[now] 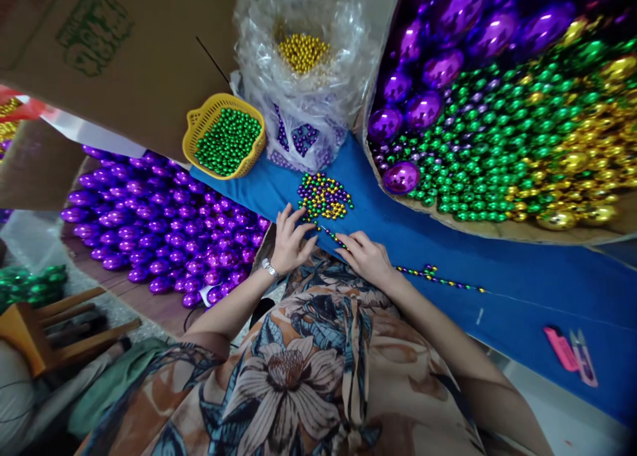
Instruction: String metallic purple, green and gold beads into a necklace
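Note:
My right hand (368,258) is closed on a beaded string (423,272) of green, purple and gold beads. A short threaded section (334,238) sticks out past its fingertips toward the left, ending in what looks like a thin needle (323,228). With fingers spread and curved, my left hand (291,243) rests at the near edge of a pile of loose mixed beads (323,196). A few beads lie close to its fingertips. The string's thin bare thread (542,304) runs rightward across the blue cloth (393,210).
Behind the pile stand a yellow basket (189,144) of green beads and a clear plastic bag (253,38) with gold and purple beads. Boxed shiny beads (497,137) fill the right; purple ones (164,224) the left. Pink-handled snips (583,360) and a pink cutter (561,348) lie right.

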{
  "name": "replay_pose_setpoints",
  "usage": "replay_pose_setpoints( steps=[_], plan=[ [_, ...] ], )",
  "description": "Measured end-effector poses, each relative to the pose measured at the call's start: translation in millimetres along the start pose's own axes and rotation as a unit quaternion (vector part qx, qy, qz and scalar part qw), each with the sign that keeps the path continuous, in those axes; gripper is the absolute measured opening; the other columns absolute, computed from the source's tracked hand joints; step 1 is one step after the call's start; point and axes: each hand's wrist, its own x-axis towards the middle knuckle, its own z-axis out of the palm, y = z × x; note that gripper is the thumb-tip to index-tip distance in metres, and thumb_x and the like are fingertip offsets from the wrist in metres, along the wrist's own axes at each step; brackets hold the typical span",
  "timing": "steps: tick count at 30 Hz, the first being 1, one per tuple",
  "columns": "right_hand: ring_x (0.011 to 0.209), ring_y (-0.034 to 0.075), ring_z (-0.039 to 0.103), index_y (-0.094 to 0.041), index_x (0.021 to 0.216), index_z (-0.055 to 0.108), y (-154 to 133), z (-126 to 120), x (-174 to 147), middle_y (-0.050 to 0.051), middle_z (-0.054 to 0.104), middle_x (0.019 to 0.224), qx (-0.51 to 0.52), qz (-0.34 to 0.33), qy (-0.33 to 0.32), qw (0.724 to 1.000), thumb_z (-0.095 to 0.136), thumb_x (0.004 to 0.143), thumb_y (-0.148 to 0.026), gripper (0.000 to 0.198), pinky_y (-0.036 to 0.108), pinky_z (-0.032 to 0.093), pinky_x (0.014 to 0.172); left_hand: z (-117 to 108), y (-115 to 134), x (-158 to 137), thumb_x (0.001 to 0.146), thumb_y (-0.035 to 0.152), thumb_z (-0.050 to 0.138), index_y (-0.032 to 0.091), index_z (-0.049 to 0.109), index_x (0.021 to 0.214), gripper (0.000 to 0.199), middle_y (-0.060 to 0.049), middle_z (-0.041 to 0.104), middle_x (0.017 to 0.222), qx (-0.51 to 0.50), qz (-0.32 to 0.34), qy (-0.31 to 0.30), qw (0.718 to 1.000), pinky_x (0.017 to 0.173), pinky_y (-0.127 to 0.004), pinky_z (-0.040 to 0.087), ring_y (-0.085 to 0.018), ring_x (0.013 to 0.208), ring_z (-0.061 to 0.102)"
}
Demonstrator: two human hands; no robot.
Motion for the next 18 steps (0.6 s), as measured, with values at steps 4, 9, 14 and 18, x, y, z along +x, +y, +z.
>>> replay_pose_setpoints(
  steps=[4,9,14,18],
  plan=[
    [0.074,0.010,0.062,-0.021,0.124,0.064,-2.1,-3.7,-1.8,0.006,0.065,0.096,0.007,-0.008,-0.019,1.000,0.045,0.099,-0.038,0.036,0.020,0.047,0.060,-0.8,0.6,-0.7,0.088,0.036,0.059,0.022,0.062,0.108,0.024,-0.011,0.051,0.138,-0.005,-0.019,-0.017,1.000,0.115,-0.061,0.026,-0.033,0.144,0.029],
    [0.075,0.010,0.062,-0.021,0.125,0.064,-2.5,-4.3,-3.4,0.006,0.065,0.096,0.006,-0.006,-0.024,1.000,0.043,0.100,-0.038,0.036,0.020,0.046,0.060,-1.0,0.7,-1.0,0.088,0.035,0.059,0.023,0.064,0.109,0.024,-0.010,0.050,0.139,0.003,-0.018,-0.026,0.999,0.114,-0.062,0.027,-0.033,0.144,0.029],
    [0.075,0.011,0.063,-0.022,0.126,0.063,-2.4,-3.1,-4.6,0.006,0.065,0.097,-0.003,0.001,-0.042,0.999,0.042,0.100,-0.038,0.037,0.022,0.046,0.058,1.9,-1.6,-2.4,0.087,0.032,0.060,0.030,0.067,0.110,0.024,-0.007,0.047,0.142,0.019,0.002,-0.018,1.000,0.112,-0.065,0.026,-0.034,0.145,0.026],
    [0.076,0.011,0.063,-0.023,0.127,0.062,-3.4,-1.6,-2.9,0.006,0.064,0.098,-0.005,0.008,-0.052,0.999,0.041,0.100,-0.039,0.038,0.022,0.045,0.059,3.0,-3.2,-2.8,0.087,0.033,0.060,0.029,0.068,0.110,0.024,-0.008,0.048,0.141,0.025,-0.025,-0.019,0.999,0.112,-0.066,0.026,-0.035,0.144,0.027]
  ],
)
